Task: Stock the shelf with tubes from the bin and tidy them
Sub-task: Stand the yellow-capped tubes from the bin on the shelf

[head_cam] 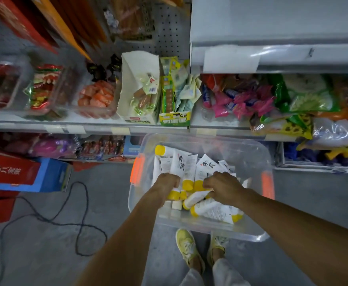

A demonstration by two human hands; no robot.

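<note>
Two bare arms reach down from the bottom edge into a clear bin [259, 159]. It sits on the floor [45, 254], close to the shelf [98, 129], and the person's yellow shoes [186, 246] stand right behind it.

White tubes [180, 164] with yellow caps fill the bin. The left hand [166, 182] is curled tight with its fingers bent down. It grips a few tubes near their caps. The right hand [220, 184] is curled too. Its fingers hold one slanted tube near its cap end.

The tubes at the back lie long-ways, away from the person. Their flat ends point at the shelf and most of their caps point back at the hands. One at the far left has its cap toward the shelf. The tubes at the front lie more across the bin, side to side, most with their caps to the left.

Snack bags and boxes crowd the shelf. A dark cord [80, 221] loops on the floor to the left.
</note>
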